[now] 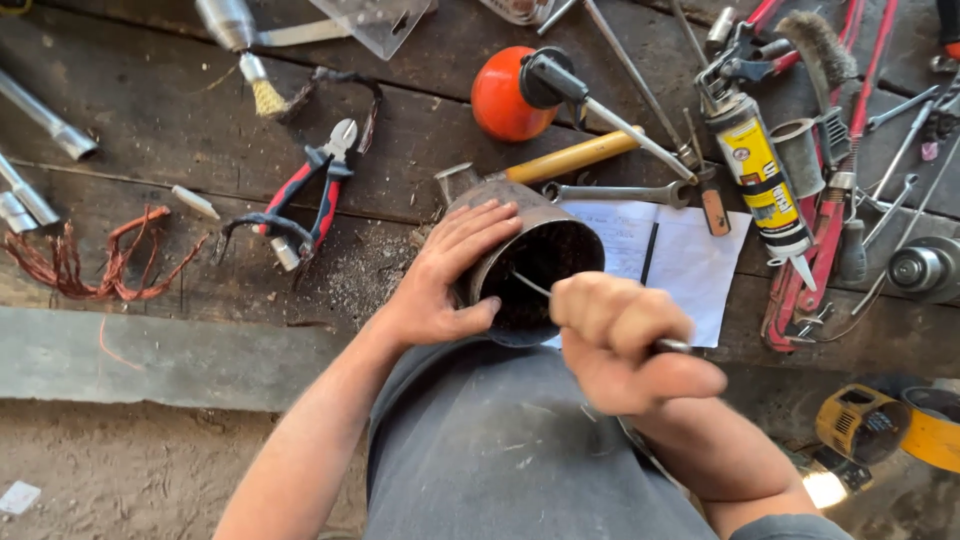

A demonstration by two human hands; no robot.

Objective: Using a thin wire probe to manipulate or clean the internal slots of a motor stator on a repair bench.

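A dark, scarred wooden counter (180,140) fills the upper half of the frame, with dirt floor along the lower left. The person's grey-clad lap takes the bottom centre.

At centre, on the counter's near edge, a sooty metal cylinder (530,265) lies tilted with its open mouth toward the camera. The left hand (445,285) wraps its left side, fingers spread over the top rim and thumb at the lower edge, gripping it firmly. The right hand (620,340), just below and right of the opening, is closed in a fist around a thin metal tool (535,287) whose tip reaches inside the cylinder's mouth.

A white sheet of paper (690,265) lies right of the cylinder, partly beneath it. A red pipe wrench (815,250) runs down the right side, beside a sealant tube (765,180). An orange oil can (510,92) with a long spout sits at upper centre, and a yellow-handled hammer (570,158) lies just behind the cylinder. Red-and-black pliers (315,185) rest left of centre; a tangle of copper wire (90,260) lies at far left. A small wire brush (262,90) sits at upper left.
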